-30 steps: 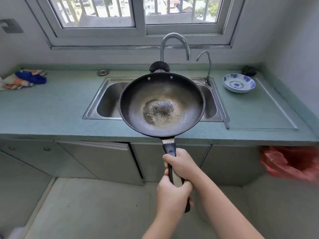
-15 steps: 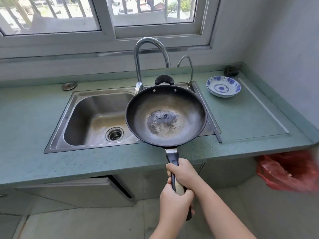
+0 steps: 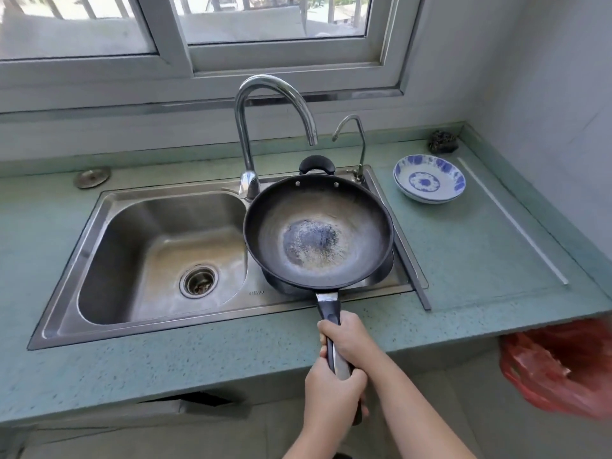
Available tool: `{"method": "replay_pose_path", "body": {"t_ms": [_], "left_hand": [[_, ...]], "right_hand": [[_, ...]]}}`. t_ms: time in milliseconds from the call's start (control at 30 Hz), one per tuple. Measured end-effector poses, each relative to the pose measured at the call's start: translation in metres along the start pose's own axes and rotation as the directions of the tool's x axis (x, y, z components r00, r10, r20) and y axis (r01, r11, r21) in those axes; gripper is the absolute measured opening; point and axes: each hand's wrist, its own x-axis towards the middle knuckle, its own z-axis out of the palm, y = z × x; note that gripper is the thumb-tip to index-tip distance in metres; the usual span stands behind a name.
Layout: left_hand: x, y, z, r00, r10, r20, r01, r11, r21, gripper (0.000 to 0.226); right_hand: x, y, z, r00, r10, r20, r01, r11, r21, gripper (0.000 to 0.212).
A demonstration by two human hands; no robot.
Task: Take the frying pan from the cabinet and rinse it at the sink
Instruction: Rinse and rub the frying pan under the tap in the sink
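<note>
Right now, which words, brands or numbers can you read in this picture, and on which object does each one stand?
Small stamped mark on the sink front rim, beside the drain basin: too small to read.
Frying pan, faucet, blue-patterned bowl: no text visible.

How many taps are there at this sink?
2. A tall curved tap stands behind the sink, between its two basins. A smaller thin tap stands at the back right corner, just beyond the pan held in both hands.
</note>
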Motion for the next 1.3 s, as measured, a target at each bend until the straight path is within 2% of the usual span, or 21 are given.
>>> {"method": "replay_pose_path", "body": {"t_ms": [500,967,1100,1300], "left_hand": [[0.039,-0.001,0.026,0.999,-0.053,-0.007,0.053,0.999,-0.005,0.012],[0.049,-0.021,0.035,0.997,-0.024,-0.074,0.027,0.999,0.034,0.013],[0.051,-0.024,0.038,0.995,-0.070,-0.073,0.068,0.997,-0.024,0.012],[0.052,-0.028,0.037,0.995,-0.058,-0.078,0.055,0.997,-0.045,0.013]], "right_hand": [[0.037,0.006,-0.025,0.997,0.066,0.037,-0.063,0.996,-0.066,0.020],[0.045,0.016,-0.028,0.993,0.114,0.009,-0.113,0.988,-0.104,0.025],[0.045,0.017,-0.030,0.994,0.110,0.011,-0.108,0.989,-0.105,0.024],[0.043,0.017,-0.031,0.996,0.086,0.005,-0.086,0.993,-0.087,0.025]]}}
